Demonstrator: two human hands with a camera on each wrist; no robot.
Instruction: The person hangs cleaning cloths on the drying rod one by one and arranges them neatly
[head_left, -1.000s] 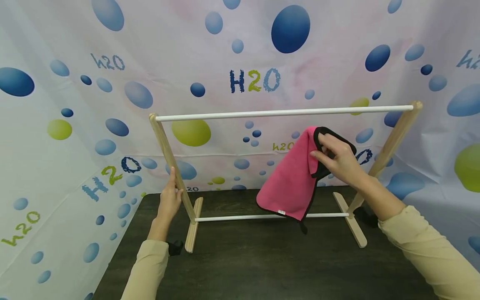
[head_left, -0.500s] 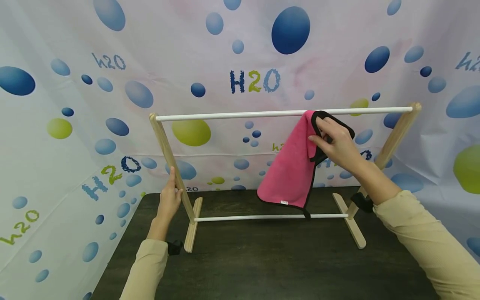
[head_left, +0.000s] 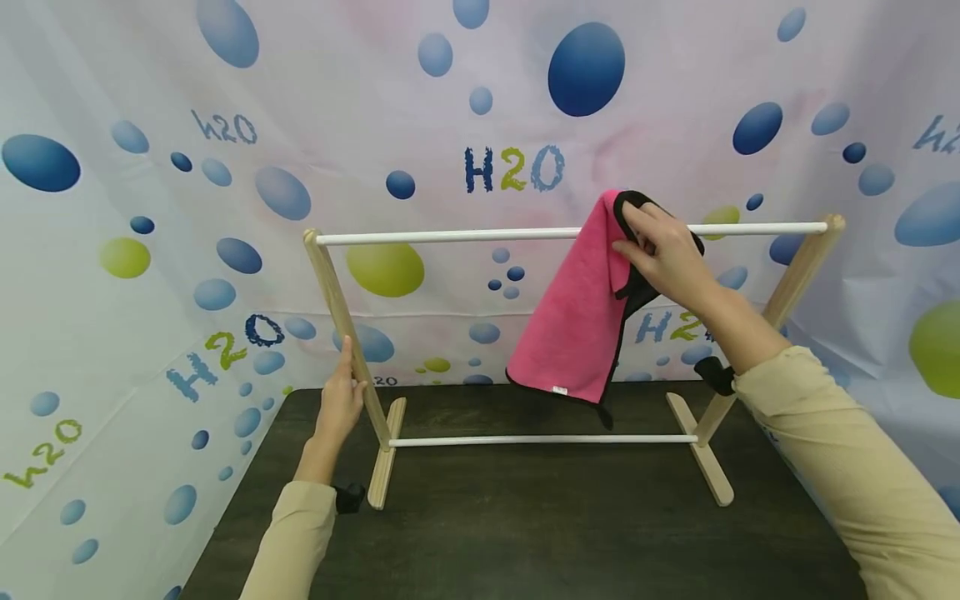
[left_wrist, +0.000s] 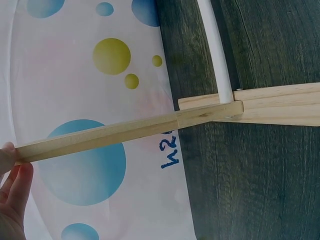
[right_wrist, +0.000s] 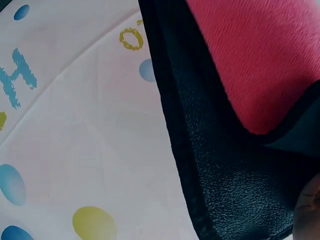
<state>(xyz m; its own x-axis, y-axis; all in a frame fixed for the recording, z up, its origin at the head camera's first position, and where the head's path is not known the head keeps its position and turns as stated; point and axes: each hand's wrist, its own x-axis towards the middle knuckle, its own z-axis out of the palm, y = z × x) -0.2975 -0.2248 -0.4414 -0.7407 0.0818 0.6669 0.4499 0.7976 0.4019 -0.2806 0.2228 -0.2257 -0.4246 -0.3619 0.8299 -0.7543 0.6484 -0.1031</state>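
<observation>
My right hand [head_left: 667, 254] pinches a pink cloth [head_left: 570, 312] with black edging and a dark reverse side. The cloth hangs from the fingers, its top higher in the head view than the white upper rail [head_left: 450, 237] of a drying rack, and it hides part of that rail. In the right wrist view, the dark side of the cloth [right_wrist: 230, 175] fills much of the picture, with only a bit of the hand at the right edge. My left hand [head_left: 340, 402] holds the rack's left wooden post [left_wrist: 100, 137] between thumb and fingers.
The rack's right post [head_left: 798, 279] and right foot [head_left: 701, 454] stand near the right forearm. A white lower rail [head_left: 525, 439] joins the posts just over the dark wooden table [head_left: 525, 525]. Behind hangs a white curtain [head_left: 360, 92] printed with bubbles.
My right hand has lifted the cloth, so its top has gone from below the upper rail to above it. The left hand stays on the post.
</observation>
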